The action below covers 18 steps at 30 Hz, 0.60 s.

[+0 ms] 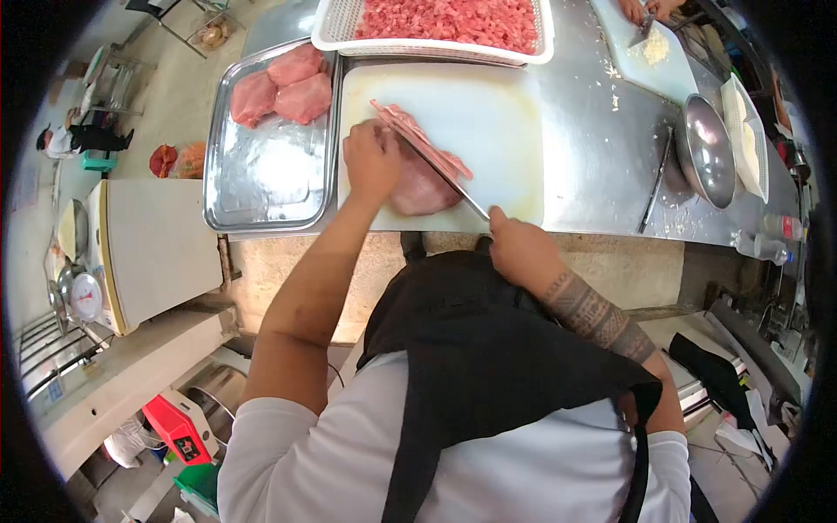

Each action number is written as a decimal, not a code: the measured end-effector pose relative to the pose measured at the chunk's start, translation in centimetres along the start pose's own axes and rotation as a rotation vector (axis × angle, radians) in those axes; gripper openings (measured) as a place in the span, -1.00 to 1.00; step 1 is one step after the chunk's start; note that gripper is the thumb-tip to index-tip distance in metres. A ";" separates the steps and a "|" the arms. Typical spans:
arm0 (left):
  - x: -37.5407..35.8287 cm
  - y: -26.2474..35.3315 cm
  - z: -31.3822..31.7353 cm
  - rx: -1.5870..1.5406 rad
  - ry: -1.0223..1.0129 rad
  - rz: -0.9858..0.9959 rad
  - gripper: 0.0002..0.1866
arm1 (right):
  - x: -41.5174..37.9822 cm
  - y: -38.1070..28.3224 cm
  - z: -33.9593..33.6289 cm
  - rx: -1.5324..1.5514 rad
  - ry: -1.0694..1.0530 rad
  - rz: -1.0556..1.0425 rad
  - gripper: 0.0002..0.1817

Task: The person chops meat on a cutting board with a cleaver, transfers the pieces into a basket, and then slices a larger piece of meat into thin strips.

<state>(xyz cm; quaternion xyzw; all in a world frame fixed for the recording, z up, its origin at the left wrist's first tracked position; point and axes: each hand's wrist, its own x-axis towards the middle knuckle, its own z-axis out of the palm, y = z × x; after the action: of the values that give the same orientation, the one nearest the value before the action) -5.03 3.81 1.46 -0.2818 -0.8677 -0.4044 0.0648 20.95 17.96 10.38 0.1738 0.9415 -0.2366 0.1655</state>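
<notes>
On a white cutting board (506, 96) lies a piece of raw meat (425, 192), with cut strips (453, 164) along its upper right edge. My left hand (372, 159) holds the meat down at its left side, fingers curled and partly hidden. My right hand (521, 248) is closed around the handle of a long knife (445, 178). The blade runs diagonally across the meat, between the larger piece and the strips. To the left, a metal tray (270, 209) carries 3 pieces of raw meat (303, 98).
Behind the board stands a white plastic basket (427, 52) of diced meat (453, 22). On the right are a metal bowl (706, 152), a dark slim tool (656, 183) and bottles (767, 248). Another person's hands (649, 10) chop pale food (654, 48) at the far right.
</notes>
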 end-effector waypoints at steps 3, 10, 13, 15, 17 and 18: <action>2.9 -0.1 -1.6 -0.128 -0.076 -0.271 -0.76 | 1.8 -1.5 -0.2 0.028 0.043 -0.064 -0.71; 8.7 -5.2 -0.7 -0.112 -0.053 -0.081 -0.63 | -6.3 2.3 -2.5 0.032 0.068 0.012 -0.67; 9.0 -5.7 -0.2 -0.026 -0.208 0.004 -0.48 | -10.1 5.1 -4.0 0.047 0.016 0.068 -0.76; 9.1 -4.5 0.1 -0.005 -0.338 -0.030 -0.41 | -12.0 6.5 -4.1 0.052 0.022 0.087 -0.77; 8.7 -3.0 -0.4 -0.061 -0.489 -0.136 -0.37 | -12.4 6.9 -2.7 0.185 0.097 0.171 -0.77; 8.4 -2.3 -0.4 -0.027 -0.481 -0.115 -0.37 | -12.2 6.8 -2.2 0.251 0.136 0.213 -0.78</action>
<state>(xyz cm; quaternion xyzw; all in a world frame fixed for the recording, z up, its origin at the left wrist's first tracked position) -13.36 5.98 3.05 -0.3210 -0.8672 -0.3404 -0.1705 34.00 21.65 14.35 0.3072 0.8900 -0.3210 0.1027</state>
